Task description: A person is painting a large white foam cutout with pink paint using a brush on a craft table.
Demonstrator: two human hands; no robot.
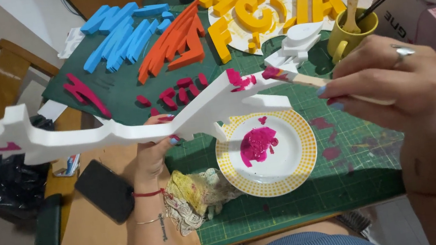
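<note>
Crosswise, the white foam cut-out (pixel 116 133) runs with its long axis from far left to the middle of the view, its wider end out past the left hand and its narrower end pointing right toward the brush. It is a thick, matte, smooth-faced slab with an irregular wavy outline, and it carries wet magenta patches near its right end and a small magenta mark near its left tip. The left hand (pixel 154 149) grips it from underneath, fingers curled closed around the lower edge near the middle, holding it up above the table. The right hand (pixel 390 82) is closed around the pale wooden handle of a paintbrush (pixel 303 78), fingers pinched tight, a ring on one finger; the magenta-loaded tip touches the cut-out's right end. Below and between the hands sits a round white plate with a yellow dotted rim (pixel 303 153), holding a pool of magenta paint. Just beside the left wrist lies a crumpled, stained rag (pixel 197 194) on the green gridded cutting mat (pixel 299 202). Beyond the hands lie chunky foam letters in blue (pixel 121 33), orange (pixel 177 42) and yellow (pixel 269 2), and a yellow mug (pixel 346 34) stands above the right hand.
</note>
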